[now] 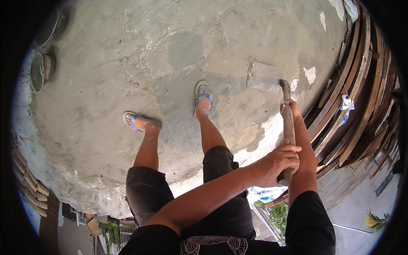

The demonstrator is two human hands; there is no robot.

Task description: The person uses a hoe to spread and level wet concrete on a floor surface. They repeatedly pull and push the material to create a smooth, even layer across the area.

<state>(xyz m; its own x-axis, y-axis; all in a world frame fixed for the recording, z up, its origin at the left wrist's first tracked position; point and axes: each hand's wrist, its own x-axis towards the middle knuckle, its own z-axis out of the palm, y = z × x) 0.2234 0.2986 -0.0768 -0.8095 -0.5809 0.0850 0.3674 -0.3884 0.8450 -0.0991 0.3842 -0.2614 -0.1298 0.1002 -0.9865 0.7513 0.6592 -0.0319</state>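
Both hands grip one wooden handle (289, 127). Left hand (278, 163) crosses over the body and is clenched round the handle's near end; right hand (290, 108) is closed on it farther up, arm straight. Past the right hand, the handle ends in a flat grey blade (263, 76) lying on the wet cement slab (127, 55). Feet in blue flip-flops, left foot (140, 122) and right foot (202, 100), stand on the slab left of the handle. Stacked wooden planks (361, 93) lie right of the handle, close. Two round buckets (42, 68) sit far left of it. Risks, as a judgement: flip-flops could slip or dent the soft surface; the handle could knock the planks; the slab edge is near behind.
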